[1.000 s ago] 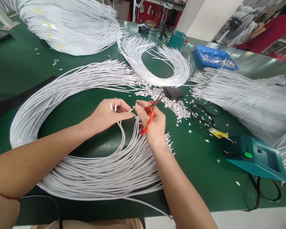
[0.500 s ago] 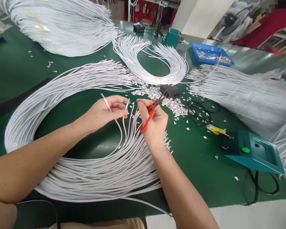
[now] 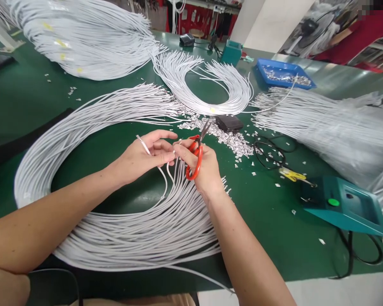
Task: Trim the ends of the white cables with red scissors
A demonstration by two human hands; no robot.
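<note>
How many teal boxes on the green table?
2. Nearer teal box: right side, by the yellow clip. Farther teal box: at the back, left of the blue tray. More may be hidden.

Teal device (image 3: 341, 206) with green button at right, yellow clip (image 3: 292, 174) just beside it, blue tray (image 3: 279, 83) farther back, second teal device (image 3: 232, 53) left of tray, small black box (image 3: 187, 40) farther left, pale pillar (image 3: 268, 25) behind, person in red (image 3: 365, 38) far right.
</note>
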